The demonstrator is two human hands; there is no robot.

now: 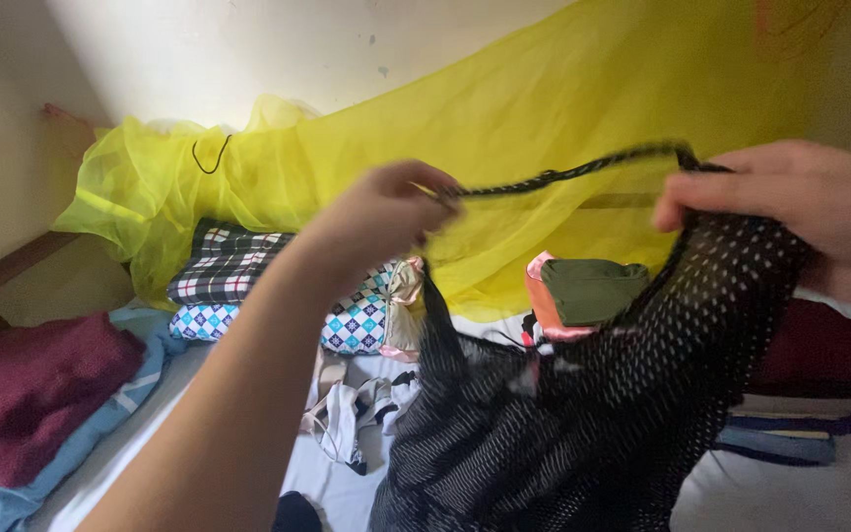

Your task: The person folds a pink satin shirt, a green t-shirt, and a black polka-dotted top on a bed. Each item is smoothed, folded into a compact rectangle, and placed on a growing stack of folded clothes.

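From the head camera, your left hand [386, 212] pinches one end of the braided edge of a black dotted mesh garment [593, 414], fingers closed on it. Your right hand [790, 212] grips the other end, fingers curled shut over the trim. The edge stretches taut between your fingertips and the mesh hangs below them. Behind your fingers drapes a yellow sheer cloth [504, 128]. Below your left fingers sit checked pillows [233, 266]; a folded olive garment [593, 289] lies under the stretched edge. A maroon blanket [32, 389] lies far left.

head cam | 1 view – looks down, forward | close over hands [583, 212] – bed [317, 483] below
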